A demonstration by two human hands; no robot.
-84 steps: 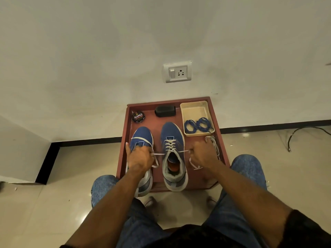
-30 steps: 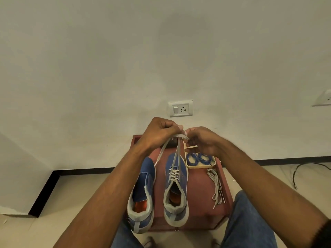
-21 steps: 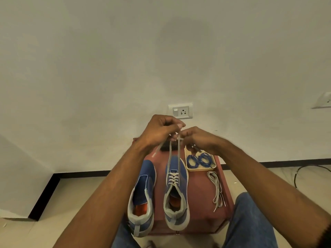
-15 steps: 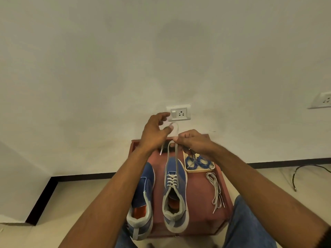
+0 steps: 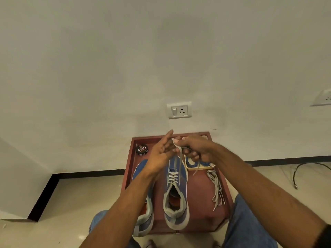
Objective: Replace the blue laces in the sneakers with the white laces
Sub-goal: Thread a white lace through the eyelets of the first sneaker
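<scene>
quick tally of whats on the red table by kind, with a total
blue sneakers: 2
white laces: 2, one threaded in the right sneaker, one loose bundle
blue laces: 1 pile, count unclear
cream plastic tray: 1
round black polish tin: 1
total: 7

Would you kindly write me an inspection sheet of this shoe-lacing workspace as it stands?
Surface: red tray table, against the wall.
Job's things: right sneaker partly laced white; left sneaker half hidden by the arm; spare white lace loose; blue laces in beige tray.
Clutter: polish tin.
Grippers: right hand pinches the lace ends; left hand fingers extended.
Cables: black cable on floor.
Surroundings: wall socket.
</scene>
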